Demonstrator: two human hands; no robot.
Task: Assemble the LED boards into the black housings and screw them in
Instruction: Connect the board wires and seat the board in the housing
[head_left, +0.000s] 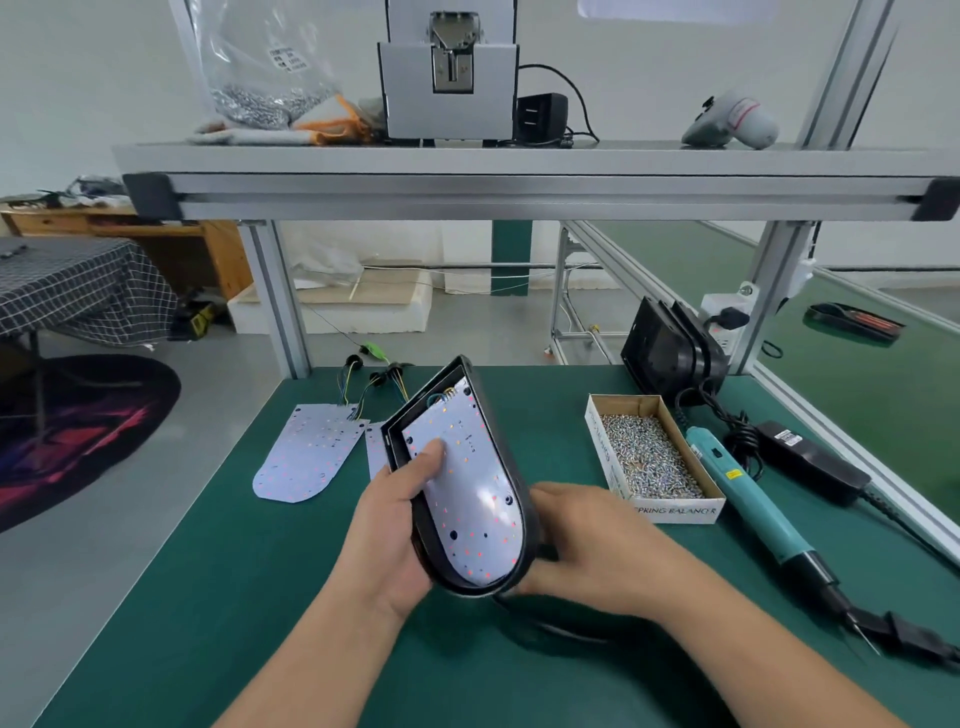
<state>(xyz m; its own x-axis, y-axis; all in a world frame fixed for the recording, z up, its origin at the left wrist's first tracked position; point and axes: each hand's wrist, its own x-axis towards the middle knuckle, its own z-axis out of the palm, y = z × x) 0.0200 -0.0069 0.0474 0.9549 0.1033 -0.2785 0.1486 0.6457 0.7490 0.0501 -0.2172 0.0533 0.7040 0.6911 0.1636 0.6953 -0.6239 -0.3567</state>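
Note:
A black D-shaped housing (498, 431) is held tilted above the green mat, with a white LED board (470, 499) lying inside it. My left hand (395, 525) grips the housing's left edge, thumb pressed on the board. My right hand (576, 540) holds the housing's right side from behind, its fingers hidden. A loose LED board (306, 452) with wires lies on the mat to the left, and another board's edge (375, 447) peeks out behind the housing. A teal electric screwdriver (753, 499) lies at the right.
A cardboard box of screws (649, 457) sits right of the housing. More black housings (670, 348) lean against the frame post at back right. A black power adapter (810, 460) and cable lie at the far right. An aluminium shelf (519, 176) spans overhead.

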